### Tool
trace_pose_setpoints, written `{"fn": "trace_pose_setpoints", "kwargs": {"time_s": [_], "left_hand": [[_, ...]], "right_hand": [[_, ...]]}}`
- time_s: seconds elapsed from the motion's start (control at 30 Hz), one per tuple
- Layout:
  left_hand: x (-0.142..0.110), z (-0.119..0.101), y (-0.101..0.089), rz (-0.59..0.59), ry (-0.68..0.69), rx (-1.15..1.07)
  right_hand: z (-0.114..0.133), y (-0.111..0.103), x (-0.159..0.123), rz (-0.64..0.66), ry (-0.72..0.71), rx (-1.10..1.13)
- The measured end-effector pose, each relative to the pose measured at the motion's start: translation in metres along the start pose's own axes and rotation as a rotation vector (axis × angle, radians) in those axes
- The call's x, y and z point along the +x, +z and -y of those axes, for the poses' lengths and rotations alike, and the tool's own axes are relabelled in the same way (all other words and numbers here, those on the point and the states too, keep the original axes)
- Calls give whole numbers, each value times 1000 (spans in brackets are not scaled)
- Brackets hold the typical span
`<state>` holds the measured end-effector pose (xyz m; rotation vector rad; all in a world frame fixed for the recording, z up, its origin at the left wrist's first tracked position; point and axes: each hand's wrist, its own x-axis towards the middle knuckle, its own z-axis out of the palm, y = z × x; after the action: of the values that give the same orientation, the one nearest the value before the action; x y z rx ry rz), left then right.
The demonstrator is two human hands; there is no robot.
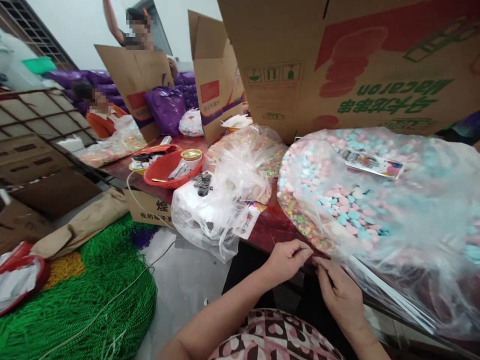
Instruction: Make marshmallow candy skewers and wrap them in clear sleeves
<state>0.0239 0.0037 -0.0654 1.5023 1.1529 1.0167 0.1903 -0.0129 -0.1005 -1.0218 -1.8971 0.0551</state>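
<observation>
At the table's near edge, my left hand (289, 260) is closed, with thumb and fingertips pinched together. Close beside it my right hand (339, 287) pinches too, its fingertips almost meeting the left ones. Whatever lies between the fingers is too small to make out. To the right of them lies a large clear plastic bag (348, 212) of small pink, blue and white pieces, with a printed label card (371, 164) on top. A bundle of thin white sticks (393, 295) runs along the bag's front edge, right of my right hand.
Left of my hands, a bundle of white plastic bags (210, 215) hangs over the table edge. Behind it stands a red basket (165, 172). Large cardboard boxes (277, 60) line the back. Green strings (112, 280) are piled at lower left. Two people are across the table.
</observation>
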Motion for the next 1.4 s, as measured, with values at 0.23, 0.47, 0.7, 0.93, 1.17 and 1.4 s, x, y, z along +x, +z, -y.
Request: {"fn": "trace_pose_setpoints", "kwargs": {"time_s": [0.23,0.47,0.7,0.93,1.17,1.4], "left_hand": [[-1,2,0,-15,-9,-2],[-1,2,-3,11,3,-1],[-1,6,-4,53,174,192],[-2,8,-8,70,226,253],[4,2,-8,114,81,73],[6,-93,-53,-74,231,-476]], "right_hand": [[-4,6,-6,-2,-151,-124],[2,8,-1,-39,-148,-131],[9,10,6,-67,-85,-106],[8,11,8,-32,-63,-65],[13,9,8,-21,2,-37],[16,7,11,-10,14,-24]]}}
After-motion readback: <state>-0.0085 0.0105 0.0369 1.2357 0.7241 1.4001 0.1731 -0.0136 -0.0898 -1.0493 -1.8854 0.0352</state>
